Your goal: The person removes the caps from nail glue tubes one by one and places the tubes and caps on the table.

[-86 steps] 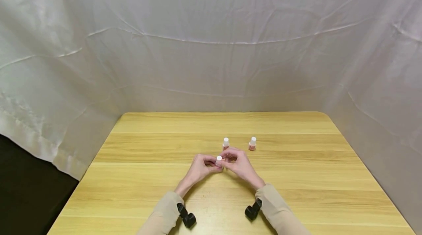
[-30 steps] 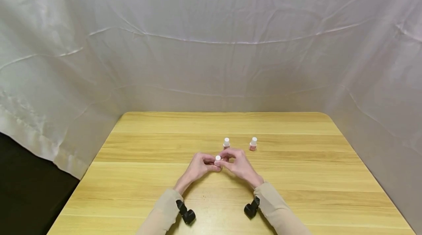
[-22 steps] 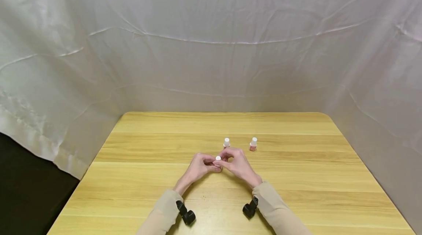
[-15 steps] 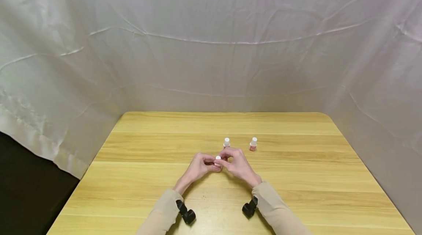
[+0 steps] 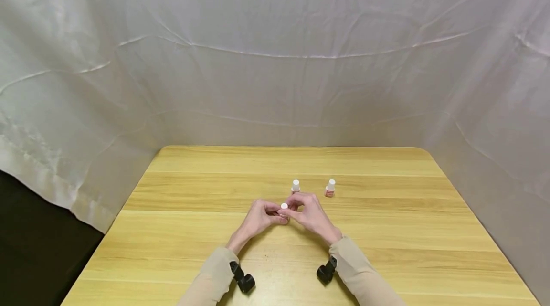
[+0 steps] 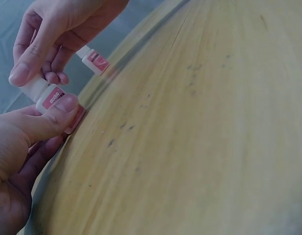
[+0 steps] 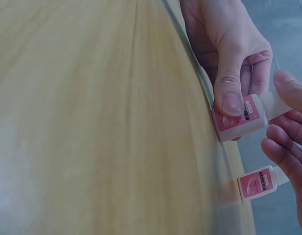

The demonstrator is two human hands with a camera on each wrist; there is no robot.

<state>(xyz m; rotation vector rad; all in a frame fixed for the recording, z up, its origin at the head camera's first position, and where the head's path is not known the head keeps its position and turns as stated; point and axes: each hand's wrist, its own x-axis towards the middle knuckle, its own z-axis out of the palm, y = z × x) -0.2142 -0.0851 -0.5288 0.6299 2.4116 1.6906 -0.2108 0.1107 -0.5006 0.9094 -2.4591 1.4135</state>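
A small white bottle with a red label (image 7: 243, 117) stands upright on the table, between both hands. My left hand (image 5: 259, 218) grips its body, the thumb lying across the label in both wrist views. The white cap (image 5: 284, 206) is pinched by the fingers and thumb of my right hand (image 5: 312, 214). From the head view the fingers cover most of the bottle body. Just behind the right hand stands a second bottle (image 5: 295, 186) of the same sort, partly hidden by that hand. Its red label (image 7: 257, 184) shows in the right wrist view.
A third matching bottle (image 5: 330, 188) stands farther right on the wooden table (image 5: 408, 229). Pale grey curtains (image 5: 275, 96) hang behind the table and along both sides. Each sleeve carries a black wrist camera (image 5: 243, 278).
Over the last seconds my right thumb shifts slightly back and forth at the cap, and the right wrist moves a little left. The left hand keeps its grip on the bottle; the other bottles stay put.
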